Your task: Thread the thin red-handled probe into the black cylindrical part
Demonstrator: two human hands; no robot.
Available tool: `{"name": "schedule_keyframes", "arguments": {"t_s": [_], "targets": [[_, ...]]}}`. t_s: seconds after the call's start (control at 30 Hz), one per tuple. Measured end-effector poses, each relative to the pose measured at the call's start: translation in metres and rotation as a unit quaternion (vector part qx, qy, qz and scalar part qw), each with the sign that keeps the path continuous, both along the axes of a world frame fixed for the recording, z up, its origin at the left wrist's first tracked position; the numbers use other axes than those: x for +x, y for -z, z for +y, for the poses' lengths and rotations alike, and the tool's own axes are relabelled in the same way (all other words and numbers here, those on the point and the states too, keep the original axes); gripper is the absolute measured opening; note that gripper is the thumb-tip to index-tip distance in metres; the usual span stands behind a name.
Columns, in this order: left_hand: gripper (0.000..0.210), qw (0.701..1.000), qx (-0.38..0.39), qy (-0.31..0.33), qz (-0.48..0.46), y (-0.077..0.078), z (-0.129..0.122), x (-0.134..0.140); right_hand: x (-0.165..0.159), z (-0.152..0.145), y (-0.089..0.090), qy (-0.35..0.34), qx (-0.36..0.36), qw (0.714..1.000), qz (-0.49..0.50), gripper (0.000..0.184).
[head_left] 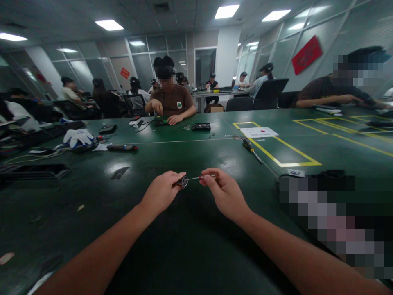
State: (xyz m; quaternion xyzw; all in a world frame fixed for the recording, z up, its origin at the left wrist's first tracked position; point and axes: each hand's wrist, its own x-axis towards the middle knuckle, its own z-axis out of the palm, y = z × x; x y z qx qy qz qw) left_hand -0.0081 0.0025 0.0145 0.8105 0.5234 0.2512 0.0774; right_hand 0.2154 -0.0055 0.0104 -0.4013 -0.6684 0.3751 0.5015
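Note:
Above the green table point(172, 254), my left hand point(161, 190) is closed around a short dark cylinder with a shiny round end point(184, 181); most of its body is hidden by my fingers. My right hand point(225, 192) pinches the red handle of a small screwdriver point(201, 178) between thumb and fingertips. Its thin metal shaft points left and reaches the cylinder's side near the round end. Whether the tip sits in a screw or opening is too small to tell. Both hands are close together, with the two items between them.
A yellow-black screwdriver point(252, 151) lies beyond my right hand, beside yellow tape point(276, 153) and a paper sheet point(260, 132). White gloves point(78, 138) and a dark pen-like tool point(122, 148) lie left. A co-worker point(175, 100) handles a circuit board opposite.

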Motion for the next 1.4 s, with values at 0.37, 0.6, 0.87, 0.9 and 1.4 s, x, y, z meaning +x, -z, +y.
{"name": "schedule_keyframes", "arguments": {"t_s": [0.37, 0.6, 0.87, 0.9, 1.4], "targets": [[0.035, 0.996, -0.034, -0.052, 0.069, 0.001, -0.002, -0.001, 0.0, -0.005, -0.006, 0.036, 0.083, 0.982, -0.163, 0.016], [0.022, 0.997, -0.046, -0.052, 0.025, 0.003, 0.005, -0.006, 0.01, 0.007, 0.001, 0.066, 0.016, 0.997, -0.041, 0.025], [0.027, 0.992, -0.113, -0.009, 0.06, -0.007, -0.009, 0.005, 0.021, 0.016, 0.006, 0.096, -0.039, 0.994, -0.037, 0.029], [0.024, 0.991, -0.114, -0.007, 0.071, -0.008, -0.01, 0.007, 0.021, 0.017, 0.007, 0.094, -0.043, 0.994, -0.036, 0.029], [0.024, 0.984, -0.173, 0.017, 0.027, 0.01, 0.021, 0.01, 0.031, 0.024, 0.009, 0.092, -0.115, 0.988, -0.042, 0.027]]}}
